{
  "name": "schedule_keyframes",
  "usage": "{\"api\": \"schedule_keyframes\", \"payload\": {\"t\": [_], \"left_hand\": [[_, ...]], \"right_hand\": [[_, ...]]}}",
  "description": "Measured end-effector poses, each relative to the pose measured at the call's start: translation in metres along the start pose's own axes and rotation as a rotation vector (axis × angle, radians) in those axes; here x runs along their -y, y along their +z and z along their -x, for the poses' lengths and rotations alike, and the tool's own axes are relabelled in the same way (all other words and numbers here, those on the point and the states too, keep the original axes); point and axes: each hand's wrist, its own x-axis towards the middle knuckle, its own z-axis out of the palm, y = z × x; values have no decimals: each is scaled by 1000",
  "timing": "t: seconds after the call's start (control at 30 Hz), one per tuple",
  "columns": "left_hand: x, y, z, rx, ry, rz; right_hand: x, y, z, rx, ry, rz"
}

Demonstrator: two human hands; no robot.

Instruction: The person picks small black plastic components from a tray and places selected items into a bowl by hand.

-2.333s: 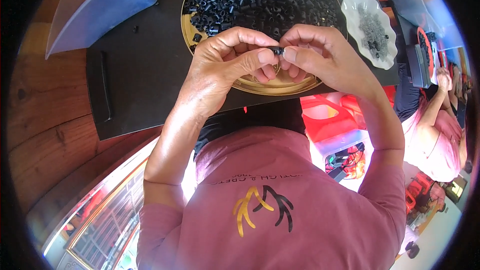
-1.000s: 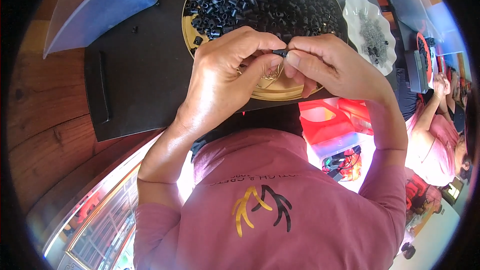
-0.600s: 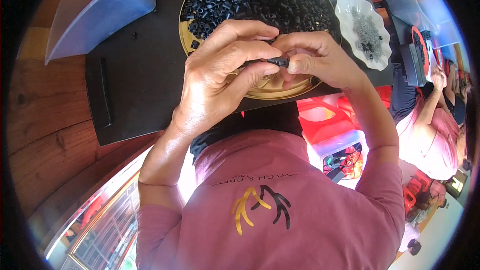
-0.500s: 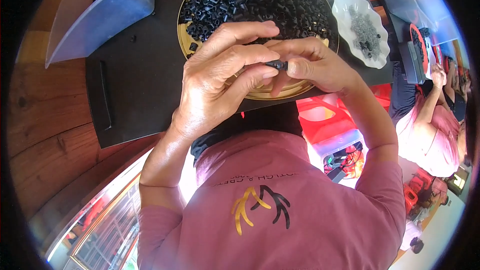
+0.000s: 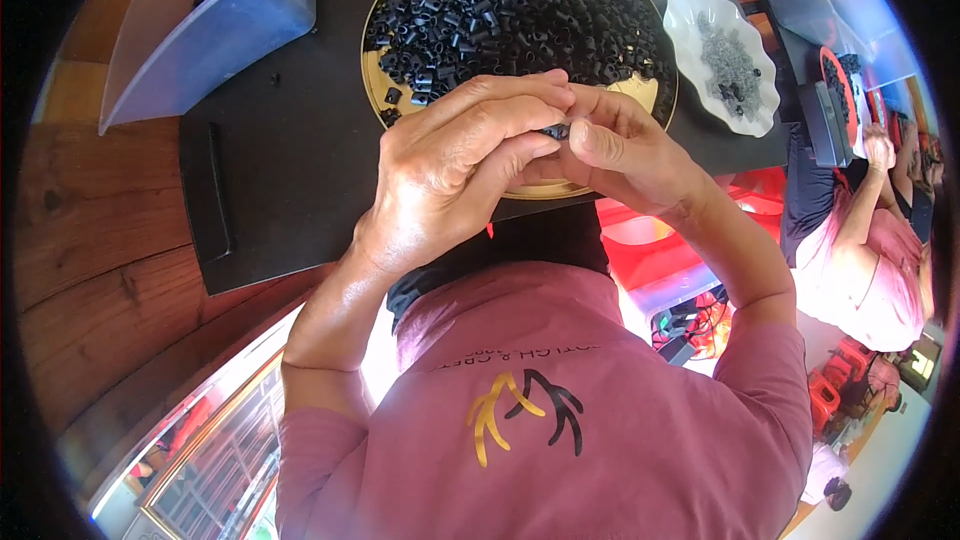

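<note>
Between my two hands is a small black plastic part, pinched at the near edge of a round gold tray. My left hand closes on its left end with thumb and index finger. My right hand grips the other end, thumb on top, its fingertips partly hidden behind the left fingers. The tray holds a heap of loose black tubular plastic pieces. To its right, a white scalloped dish carries small clear pieces and a few black ones.
A translucent plastic bin stands at the left of the dark tabletop. Below the table's right side are a red plastic stool and a box of cables. At the far right a person in pink works at another table.
Both hands have drawn closer together around the small black part, with the left fingers lowered and shifted slightly right. The left fingers now overlap the right fingertips.
</note>
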Motion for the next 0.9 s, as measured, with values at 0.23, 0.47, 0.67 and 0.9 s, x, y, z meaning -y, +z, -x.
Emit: {"api": "schedule_keyframes", "payload": {"t": [0.23,0.47,0.67,0.9], "left_hand": [[-7,0,-2,43,-21,-152],[-13,-4,-6,151,24,-301],[-12,0,-9,64,-62,-163],[-12,0,-2,12,-73,-207]], "right_hand": [[2,7,3,11,46,-121],[-5,12,6,0,-5,-155],[-1,10,3,-2,2,-195],[-5,9,1,-54,33,-254]]}}
